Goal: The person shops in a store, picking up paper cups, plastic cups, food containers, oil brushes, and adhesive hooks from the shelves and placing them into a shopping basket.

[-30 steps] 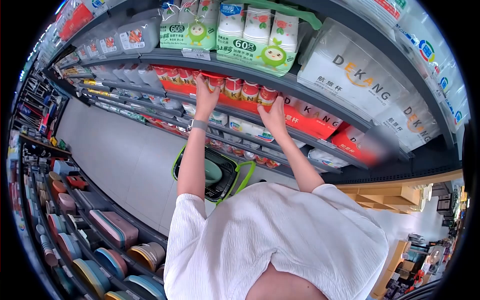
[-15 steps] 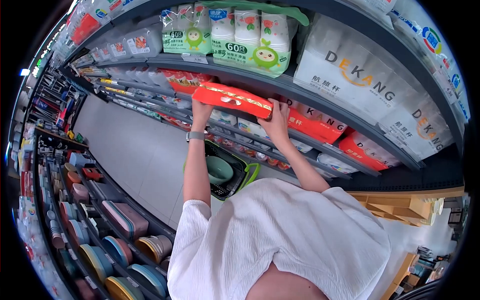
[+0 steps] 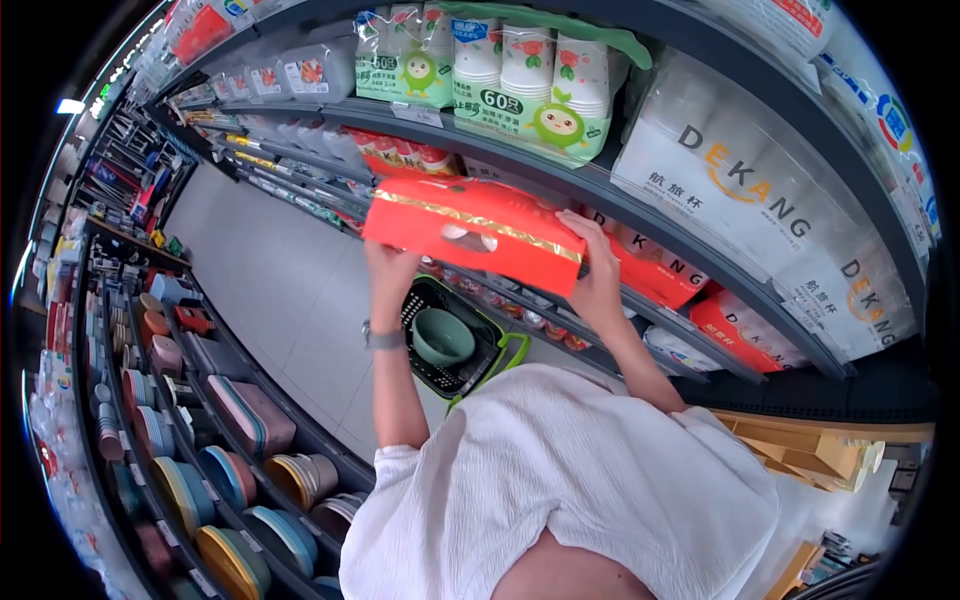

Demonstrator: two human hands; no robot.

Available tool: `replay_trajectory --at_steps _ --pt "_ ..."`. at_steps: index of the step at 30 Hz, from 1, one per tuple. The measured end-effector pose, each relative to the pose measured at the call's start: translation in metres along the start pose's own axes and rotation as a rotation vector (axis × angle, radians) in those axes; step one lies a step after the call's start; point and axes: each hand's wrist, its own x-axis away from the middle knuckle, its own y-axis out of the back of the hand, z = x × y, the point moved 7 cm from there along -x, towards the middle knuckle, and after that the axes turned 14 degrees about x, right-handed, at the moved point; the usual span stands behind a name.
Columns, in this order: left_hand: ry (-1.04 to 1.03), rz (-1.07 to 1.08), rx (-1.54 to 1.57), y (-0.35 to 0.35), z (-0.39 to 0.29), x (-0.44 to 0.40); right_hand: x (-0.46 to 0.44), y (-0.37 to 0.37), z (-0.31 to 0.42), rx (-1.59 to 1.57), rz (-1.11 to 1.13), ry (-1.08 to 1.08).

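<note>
Between my two hands is a red pack of paper cups (image 3: 410, 229), with a gold strip and a cut-out hole along the side facing me. My left hand (image 3: 391, 262) grips its left end from below, fingers mostly hidden behind the pack. At the right end my right hand (image 3: 597, 272) is closed around the corner, fingers over the top edge. The pack is held in the air in front of the shelf. Below it on the floor stands a black shopping basket (image 3: 487, 362) with green handles, and a green bowl (image 3: 443, 336) lies inside.
Red cup packs (image 3: 655, 262) line the shelf behind. Above them are green-printed cup packs (image 3: 535, 110) and large white cup packs (image 3: 712, 170). Dark shelf edges (image 3: 590, 180) run close to my hands. To the left, another shelf holds stacked plastic basins (image 3: 232, 560). Grey floor tiles (image 3: 270, 260) lie between.
The red pack has come closer to me, away from the shelf, and its top now shows more. Both hands moved with it, still gripping its ends.
</note>
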Motion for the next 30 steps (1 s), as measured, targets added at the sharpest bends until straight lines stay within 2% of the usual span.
replay_trajectory --at_steps 1,3,5,7,8,9,11,12,14,15,16,19,22,28,30 --pt "-0.041 -0.048 -0.061 0.018 -0.016 0.013 -0.006 0.014 0.012 -0.004 0.004 -0.003" --pt "-0.071 -0.059 -0.017 0.031 -0.06 0.038 -0.01 0.032 0.035 -0.215 0.019 0.092" --pt "-0.013 -0.117 0.01 0.038 -0.054 0.064 0.0 0.016 0.036 -0.267 0.077 0.017" --pt "0.023 -0.182 0.043 0.049 -0.04 0.087 0.027 -0.037 0.004 -0.544 0.193 -0.369" --pt "0.345 -0.207 0.065 0.057 -0.003 0.107 0.041 -0.054 -0.004 -0.549 0.201 -0.37" --pt "0.662 -0.23 0.09 0.064 0.03 0.132 0.062 -0.086 -0.024 -0.615 0.333 -0.572" --pt "0.907 -0.328 0.08 0.074 0.06 0.18 0.101 -0.134 -0.044 -0.734 0.598 -0.981" --pt "0.919 -0.335 0.075 0.076 0.056 0.197 0.103 -0.128 -0.032 -0.755 0.684 -1.038" --pt "1.021 -0.446 0.122 0.079 0.055 0.226 0.135 -0.158 -0.054 -0.726 0.771 -1.049" --pt "1.035 -0.463 0.129 0.081 0.051 0.236 0.153 -0.169 -0.06 -0.697 0.851 -1.062" --pt "1.017 -0.472 0.156 0.083 0.042 0.243 0.15 -0.161 -0.042 -0.801 0.89 -1.055" --pt "0.988 -0.518 0.297 0.091 0.03 0.264 0.145 -0.149 -0.013 -0.717 1.006 -1.061" --pt "0.973 -0.614 0.595 0.091 0.029 0.288 0.153 -0.163 -0.014 -0.794 1.037 -1.072" --pt "0.901 -0.716 0.639 0.094 0.036 0.316 0.158 -0.167 -0.011 -0.808 1.091 -1.138" --pt "0.936 -0.748 0.634 0.102 0.047 0.327 0.153 -0.167 -0.006 -0.807 1.095 -1.133"
